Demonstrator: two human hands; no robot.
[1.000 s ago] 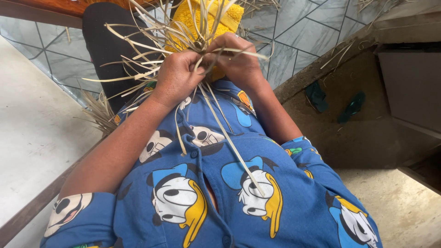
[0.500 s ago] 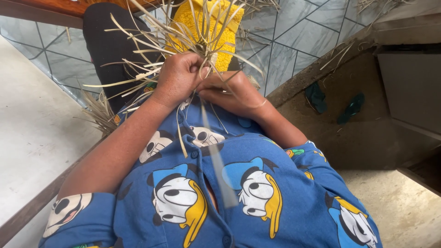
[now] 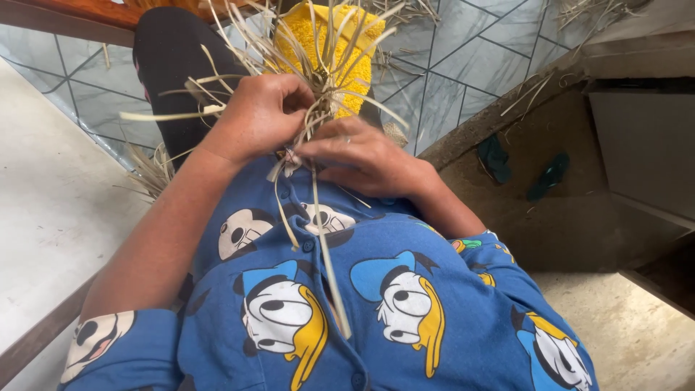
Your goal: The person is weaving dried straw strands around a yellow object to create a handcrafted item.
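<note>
My left hand (image 3: 255,116) grips a bundle of dry pale straw strips (image 3: 318,54) at the point where they cross, above my lap. My right hand (image 3: 358,159) lies just below and to the right, pinching a long strip (image 3: 327,253) that hangs down over my blue cartoon-print shirt (image 3: 376,304). The loose ends of the strips fan upward and to the left. A yellow cloth (image 3: 329,43) lies behind the bundle. The crossing point of the strips is hidden by my fingers.
A leg in black fabric (image 3: 170,65) stretches toward the top left over a tiled floor (image 3: 463,58). More loose straw (image 3: 148,170) lies at the left. Two teal sandals (image 3: 525,166) sit on a lower earthen step at the right. A pale concrete slab (image 3: 43,195) lies at the left.
My right hand has dropped from beside the left hand to below it, drawing a long strip downward. The left hand has stayed on the bundle, shifting slightly left.
</note>
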